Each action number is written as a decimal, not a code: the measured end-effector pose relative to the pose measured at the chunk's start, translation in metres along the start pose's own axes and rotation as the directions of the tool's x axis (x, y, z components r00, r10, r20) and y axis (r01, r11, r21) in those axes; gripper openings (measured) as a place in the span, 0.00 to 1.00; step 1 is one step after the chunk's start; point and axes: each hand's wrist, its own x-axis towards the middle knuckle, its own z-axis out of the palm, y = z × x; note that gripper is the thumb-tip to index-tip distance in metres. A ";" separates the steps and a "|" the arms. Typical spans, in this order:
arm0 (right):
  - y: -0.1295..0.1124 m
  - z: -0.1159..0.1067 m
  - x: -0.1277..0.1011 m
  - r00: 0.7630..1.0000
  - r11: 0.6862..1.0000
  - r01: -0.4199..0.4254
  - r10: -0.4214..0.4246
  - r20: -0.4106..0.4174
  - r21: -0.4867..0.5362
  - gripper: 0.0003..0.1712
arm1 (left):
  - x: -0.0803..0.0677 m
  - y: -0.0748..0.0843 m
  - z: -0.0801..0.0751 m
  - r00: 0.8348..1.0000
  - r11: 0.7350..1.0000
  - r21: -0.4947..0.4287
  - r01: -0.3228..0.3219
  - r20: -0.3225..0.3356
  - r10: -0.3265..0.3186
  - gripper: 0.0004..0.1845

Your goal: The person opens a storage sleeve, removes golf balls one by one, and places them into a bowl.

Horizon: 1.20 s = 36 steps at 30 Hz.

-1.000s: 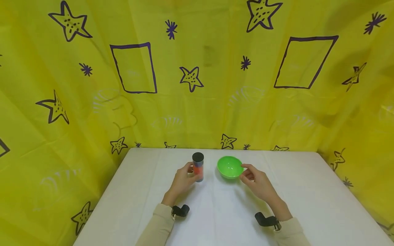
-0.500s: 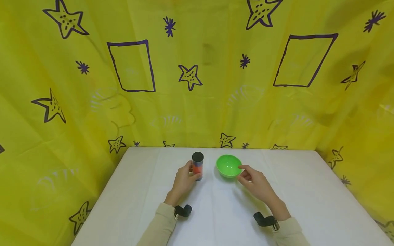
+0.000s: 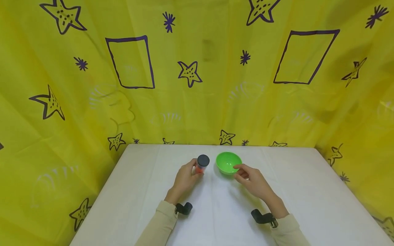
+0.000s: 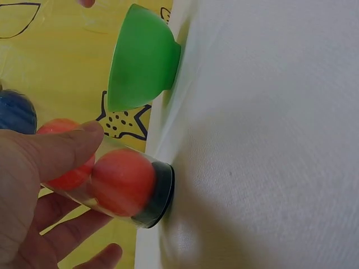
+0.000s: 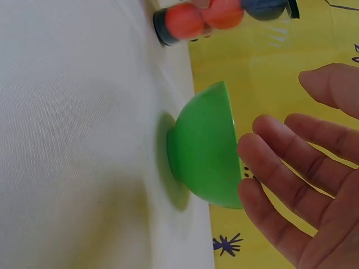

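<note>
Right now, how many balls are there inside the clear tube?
3: one orange ball at the lower end, another orange ball in the middle, and one dark blue ball at the upper end. The left hand partly covers the middle one.

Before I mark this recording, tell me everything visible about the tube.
The tube is a clear, plastic-looking cylinder with dark end caps, holding two orange-red balls and one dark blue ball. It tilts slightly beside, not touching, the green bowl, gripped by the left hand. Whether it touches the table is unclear.
</note>
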 end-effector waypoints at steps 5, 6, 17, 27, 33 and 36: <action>-0.004 0.000 0.000 1.000 1.000 0.015 -0.015 0.003 0.006 0.18 | -0.001 0.003 -0.001 1.000 0.999 0.032 -0.017 0.025 0.016 0.21; -0.005 0.000 0.000 1.000 1.000 0.018 -0.018 0.004 0.010 0.18 | -0.001 0.003 -0.002 0.999 0.999 0.034 -0.020 0.033 0.019 0.22; -0.013 0.009 -0.001 0.999 0.997 0.017 -0.020 0.029 0.081 0.19 | 0.000 0.001 -0.009 0.984 0.984 0.123 -0.129 0.138 0.112 0.27; -0.015 0.024 0.001 0.999 0.982 0.018 -0.025 0.036 0.186 0.25 | -0.001 0.010 -0.017 0.960 0.970 0.143 -0.198 0.227 0.162 0.24; -0.016 0.033 0.002 1.000 0.981 0.002 -0.005 0.019 0.193 0.25 | -0.003 0.015 -0.018 0.949 0.960 0.174 -0.219 0.265 0.169 0.24; -0.018 0.037 0.002 1.000 0.983 -0.007 0.006 0.009 0.184 0.25 | -0.004 0.016 -0.017 0.947 0.958 0.181 -0.223 0.272 0.169 0.24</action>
